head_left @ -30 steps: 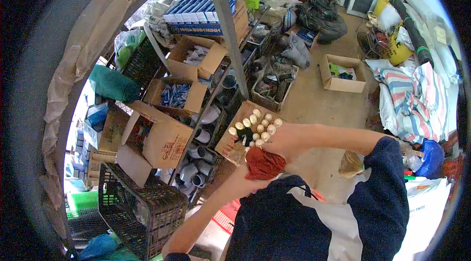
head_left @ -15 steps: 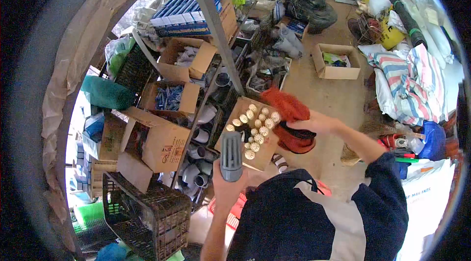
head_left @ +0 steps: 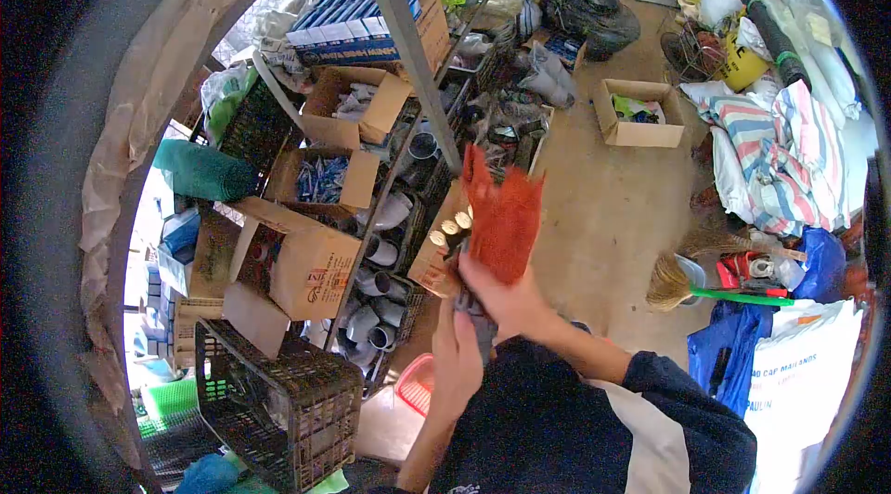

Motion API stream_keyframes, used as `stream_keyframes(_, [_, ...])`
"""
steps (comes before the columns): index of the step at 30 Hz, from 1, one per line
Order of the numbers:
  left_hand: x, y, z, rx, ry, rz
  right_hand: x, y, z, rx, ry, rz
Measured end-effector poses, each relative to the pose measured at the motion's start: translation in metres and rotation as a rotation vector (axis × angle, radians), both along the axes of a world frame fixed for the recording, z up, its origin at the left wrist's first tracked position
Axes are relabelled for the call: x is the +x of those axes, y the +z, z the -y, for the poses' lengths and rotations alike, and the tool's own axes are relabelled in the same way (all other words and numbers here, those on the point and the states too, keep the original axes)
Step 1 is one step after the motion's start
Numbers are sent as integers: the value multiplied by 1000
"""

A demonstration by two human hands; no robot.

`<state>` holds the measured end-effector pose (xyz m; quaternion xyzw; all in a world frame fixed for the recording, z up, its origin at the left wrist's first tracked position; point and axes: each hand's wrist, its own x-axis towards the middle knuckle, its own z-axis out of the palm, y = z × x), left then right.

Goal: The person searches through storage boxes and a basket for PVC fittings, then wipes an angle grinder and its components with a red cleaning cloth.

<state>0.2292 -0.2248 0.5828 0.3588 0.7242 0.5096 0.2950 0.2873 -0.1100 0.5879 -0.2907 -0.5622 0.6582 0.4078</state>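
My left hand (head_left: pixel 455 355) is wrapped round a grey ribbed tool (head_left: pixel 475 316), low in the middle of the view. Beside it, my right hand (head_left: pixel 506 295) grips a red-orange cloth (head_left: pixel 506 225), which hangs over the tool's upper end and is blurred by motion. Beneath the cloth lies a cardboard box (head_left: pixel 432 264) with a few cream ribbed pieces (head_left: pixel 449 228) showing at its left side. The cloth and hands hide the rest of that box.
Shelves at the left hold open cartons (head_left: pixel 320 276) and grey pipe fittings (head_left: pixel 380 253). A black crate (head_left: pixel 325 420) stands at the lower left. Farther off is a small carton (head_left: pixel 640 135) on the floor. Striped sacks (head_left: pixel 761 160) and a broom (head_left: pixel 668 281) are at the right.
My right hand has brought the red-orange cloth left and down, to the grey tool in my left hand. The cloth now covers most of the cream pieces.
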Motion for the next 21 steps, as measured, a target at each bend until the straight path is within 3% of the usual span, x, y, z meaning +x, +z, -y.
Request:
stream_keyframes(1, [0,1,2,-8,-7,-29,-5,3,-7,-294,-66,-84])
stream_keyframes(3, [0,2,7,-24,-19,-86,-8,-1,-10,-215,-79,-73])
stream_keyframes(5, [-15,-9,2,157,-80,-167,-8,-3,1,-162,-85,-181])
stream_keyframes(9, [-17,-28,22,46,-180,837,18,-17,2,-740,326,-335])
stream_keyframes(12, [-14,-13,21,162,-335,1471,21,-21,-5,-627,397,-239])
stream_keyframes(15, [-19,-23,21,185,-411,1632,22,-12,-9,-539,415,-178])
stream_keyframes(18, [-21,-9,19,-114,-92,948,16,-2,-11,-465,374,-212])
stream_keyframes(21, [-26,0,21,-112,-59,289,9,2,-6,-371,218,-212])
